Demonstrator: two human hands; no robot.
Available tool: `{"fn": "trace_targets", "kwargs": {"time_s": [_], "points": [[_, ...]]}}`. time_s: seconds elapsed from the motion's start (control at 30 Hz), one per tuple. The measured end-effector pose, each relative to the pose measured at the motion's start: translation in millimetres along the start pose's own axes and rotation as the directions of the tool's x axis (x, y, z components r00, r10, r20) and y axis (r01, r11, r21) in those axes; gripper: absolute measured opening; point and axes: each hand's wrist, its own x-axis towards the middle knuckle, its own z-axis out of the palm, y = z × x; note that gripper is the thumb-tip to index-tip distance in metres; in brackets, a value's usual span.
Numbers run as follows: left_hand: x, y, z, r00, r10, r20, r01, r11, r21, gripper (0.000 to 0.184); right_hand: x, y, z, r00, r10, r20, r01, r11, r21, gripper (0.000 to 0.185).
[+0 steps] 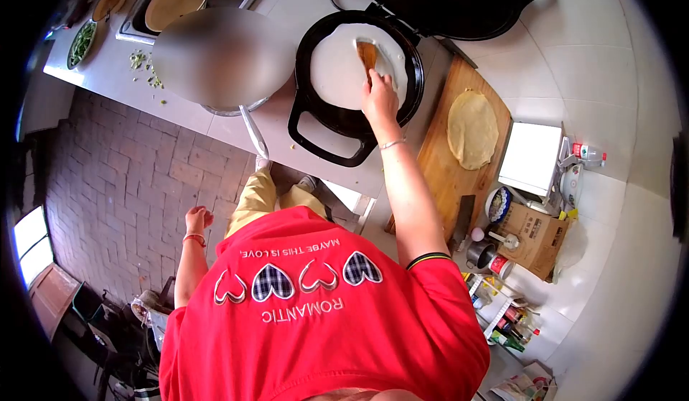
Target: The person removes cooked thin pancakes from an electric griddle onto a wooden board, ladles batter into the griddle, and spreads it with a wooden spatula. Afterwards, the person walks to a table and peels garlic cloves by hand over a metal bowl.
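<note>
Right hand (pixel 381 98) reaching over griddle (pixel 305 117), clutching scraper (pixel 367 54) in batter (pixel 336 63); left hand (pixel 199 218) hanging low, fingers bending, grip unclear; flatbread (pixel 472 129) lying on board (pixel 432 164).

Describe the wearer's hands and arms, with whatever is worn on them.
The left hand is gloveless, with a red band at the wrist. The right hand, also gloveless, has a thin silvery bangle; its short red sleeve ends in a dark cuff striped yellow.
</note>
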Motion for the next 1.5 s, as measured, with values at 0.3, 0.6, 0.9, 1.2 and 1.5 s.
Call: {"fn": "trace_targets", "kwargs": {"time_s": [0.3, 0.6, 0.9, 1.2, 1.5], "points": [[14.7, -15.0, -1.5, 0.999, -0.046, -0.005, 0.046, 0.999, -0.03, 0.01, -140.4, -10.7, -33.7, 0.994, -0.018, 0.112, 0.012, 0.998, 0.061, 0.038], [22.5, 29.6, 28.5, 0.996, 0.049, 0.073, -0.053, 0.997, 0.051, 0.018, -62.3, -23.9, -33.1, 0.995, -0.09, -0.052, 0.097, 0.984, 0.153, 0.033], [20.0, 12.9, 10.9, 0.999, 0.018, 0.047, -0.019, 1.0, 0.022, 0.018, 13.7, -35.8, 16.6, 0.997, 0.036, -0.063, -0.034, 0.999, 0.037, 0.033], [10.8, -21.6, -14.5, 0.995, -0.086, -0.042, 0.087, 0.996, 0.02, 0.015, -98.5, -53.8, -15.3, 0.984, -0.097, 0.149, 0.087, 0.993, 0.077, 0.037], [15.0, 12.9, 21.1, 1.0, 0.019, 0.023, -0.02, 0.998, 0.057, 0.017, -116.2, -26.5, -55.0, 0.997, -0.054, 0.05, 0.045, 0.986, 0.161, 0.035]]}}
